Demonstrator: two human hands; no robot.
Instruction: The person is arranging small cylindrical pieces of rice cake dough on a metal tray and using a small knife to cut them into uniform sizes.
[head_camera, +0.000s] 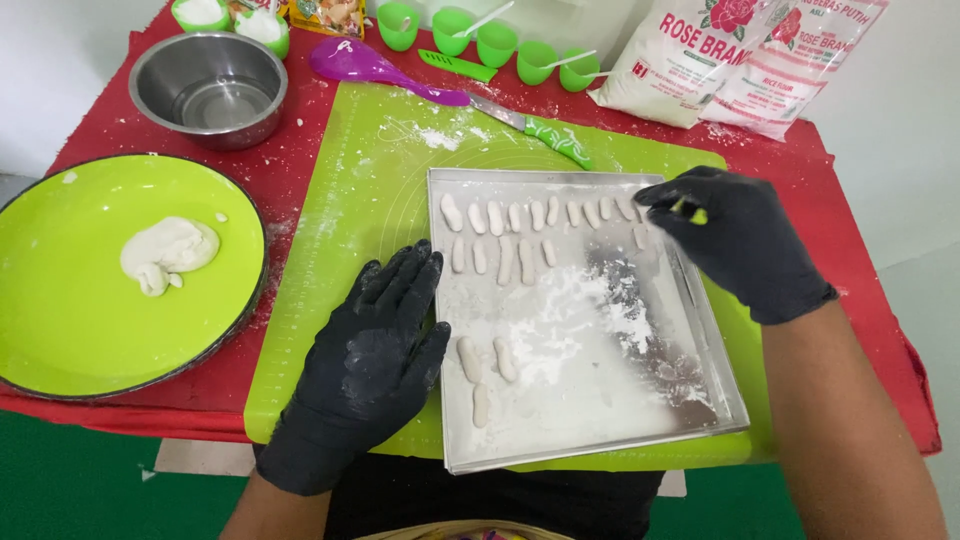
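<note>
On a red-covered table, a green mat (340, 250) carries your floured metal tray (700, 400). Your left hand (375, 350) lies flat, fingers spread, against the tray's left rim, holding nothing. Your right hand (735, 240) pinches its fingertips (668, 200) at the right end of the top row of dough fingers (530, 215), each piece lengthwise away from you.

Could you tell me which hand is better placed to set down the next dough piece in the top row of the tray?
The right hand: its fingers hover at the row's right end. The left hand rests flat at the tray edge.
</note>
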